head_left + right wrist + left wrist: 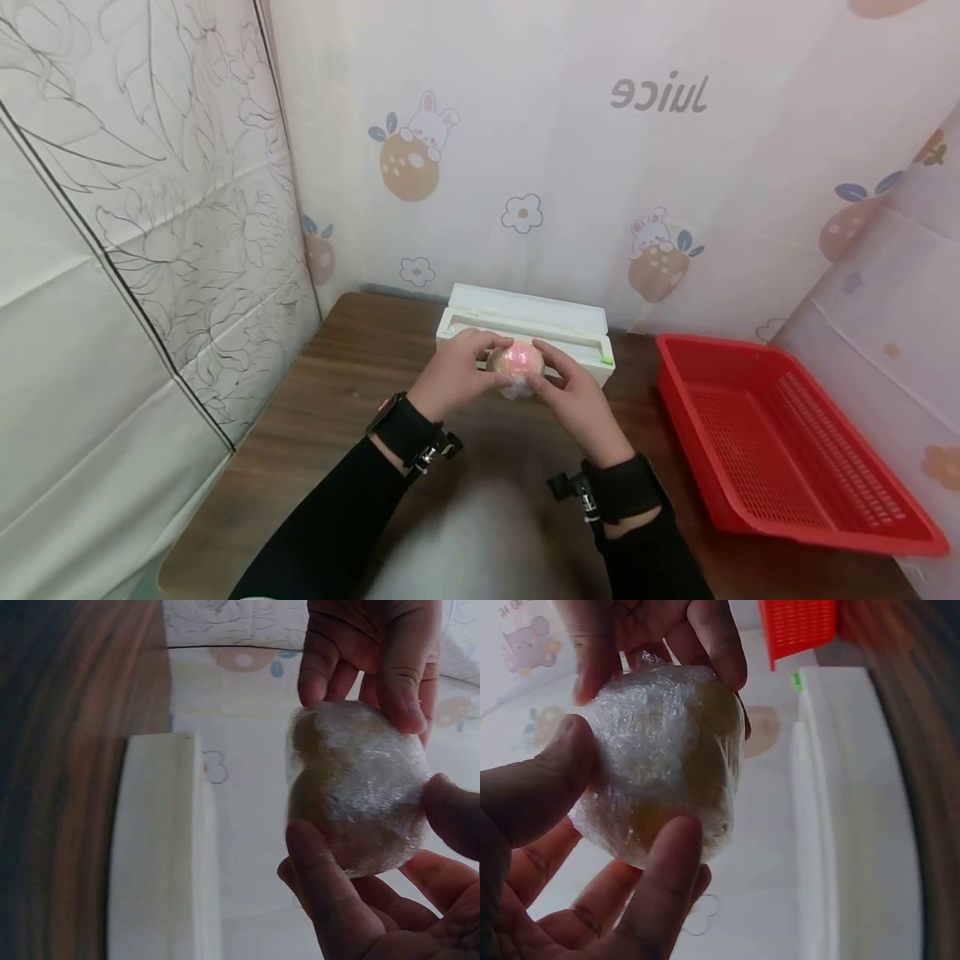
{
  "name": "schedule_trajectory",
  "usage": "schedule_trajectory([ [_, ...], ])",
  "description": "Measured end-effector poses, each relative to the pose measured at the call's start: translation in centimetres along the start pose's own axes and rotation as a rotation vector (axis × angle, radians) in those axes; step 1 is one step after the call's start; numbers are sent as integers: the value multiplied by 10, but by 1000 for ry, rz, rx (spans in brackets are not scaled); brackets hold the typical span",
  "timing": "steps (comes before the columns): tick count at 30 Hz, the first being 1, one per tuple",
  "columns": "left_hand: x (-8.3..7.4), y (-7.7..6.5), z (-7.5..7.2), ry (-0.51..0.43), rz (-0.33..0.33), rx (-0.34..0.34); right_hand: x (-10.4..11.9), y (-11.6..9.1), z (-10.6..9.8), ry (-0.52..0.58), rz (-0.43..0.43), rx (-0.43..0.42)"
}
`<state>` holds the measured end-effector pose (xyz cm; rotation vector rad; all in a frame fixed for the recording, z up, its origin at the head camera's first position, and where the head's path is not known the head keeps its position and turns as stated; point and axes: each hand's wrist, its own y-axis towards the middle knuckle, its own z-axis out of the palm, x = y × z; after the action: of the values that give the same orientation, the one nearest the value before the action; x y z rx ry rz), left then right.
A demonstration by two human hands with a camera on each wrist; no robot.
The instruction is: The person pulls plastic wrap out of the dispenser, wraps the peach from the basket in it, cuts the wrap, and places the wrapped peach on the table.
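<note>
Both hands hold a round, pink and yellowish fruit (pixel 519 358) wrapped in clear cling film; its exact kind is hidden under the crinkled wrap. My left hand (pixel 463 377) grips its left side between thumb and fingers, and my right hand (pixel 579 402) does the same on the right. In the left wrist view the film on the wrapped fruit (pixel 656 750) looks bunched and shiny. The right wrist view shows fingertips of both hands against the fruit (pixel 367 787), raised off the table. Just behind it sits a long white box (pixel 528 311) with its lid up.
A red plastic basket (pixel 678 417) with perforated sides stands at the right of the brown wooden table (pixel 330 400). Patterned cloth (pixel 525 125) hangs behind the table and along the sides. A small green piece (pixel 607 361) is on the box's right end.
</note>
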<state>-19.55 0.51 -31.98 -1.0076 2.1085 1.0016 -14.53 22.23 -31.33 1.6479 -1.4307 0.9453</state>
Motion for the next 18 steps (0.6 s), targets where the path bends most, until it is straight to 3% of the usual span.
schedule_trajectory([
  [6,18,4,15,-23,-58,107,-20,5,3,6,31,20],
  [11,28,2,31,98,-53,171,-36,7,9,-51,55,48],
  [14,32,0,40,170,-93,201,-47,7,13,-101,89,60],
  [18,36,-5,48,193,-159,240,-60,5,20,-151,131,71],
])
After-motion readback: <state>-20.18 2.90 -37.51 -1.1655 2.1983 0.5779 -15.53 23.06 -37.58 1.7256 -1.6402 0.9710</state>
